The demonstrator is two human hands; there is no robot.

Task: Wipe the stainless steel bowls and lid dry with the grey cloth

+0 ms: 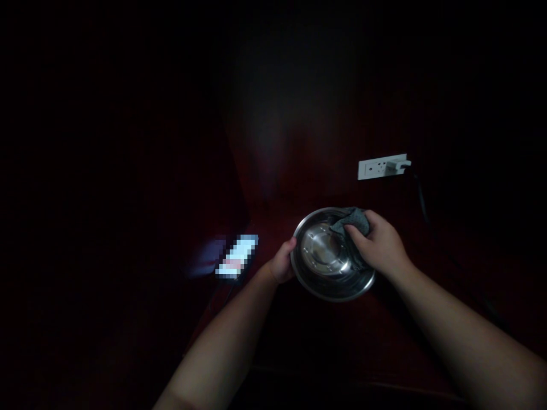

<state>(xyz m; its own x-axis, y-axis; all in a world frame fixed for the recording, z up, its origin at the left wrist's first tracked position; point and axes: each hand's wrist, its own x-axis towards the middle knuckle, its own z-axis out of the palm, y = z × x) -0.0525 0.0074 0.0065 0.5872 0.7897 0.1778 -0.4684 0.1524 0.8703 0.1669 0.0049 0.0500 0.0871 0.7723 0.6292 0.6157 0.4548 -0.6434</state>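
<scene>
A shiny steel bowl [323, 249] is held up in front of me, its inside facing me. My left hand [282, 263] grips its left rim, thumb over the edge and the other fingers hidden behind. On the opposite side, my right hand [383, 244] is closed on a dark grey-green cloth [355, 222]. That cloth lies over the bowl's upper right rim and hangs down along the inner wall. Whether the right fingers also touch the bowl's outside cannot be made out.
Left of the bowl, a phone with a lit, blurred-out screen [237, 257] glows on a dark surface. A white socket plate [371, 168] with a plugged-in adapter [398, 165] is on the dark reddish wall, and a cable [421, 196] runs down from it. The surroundings are very dark.
</scene>
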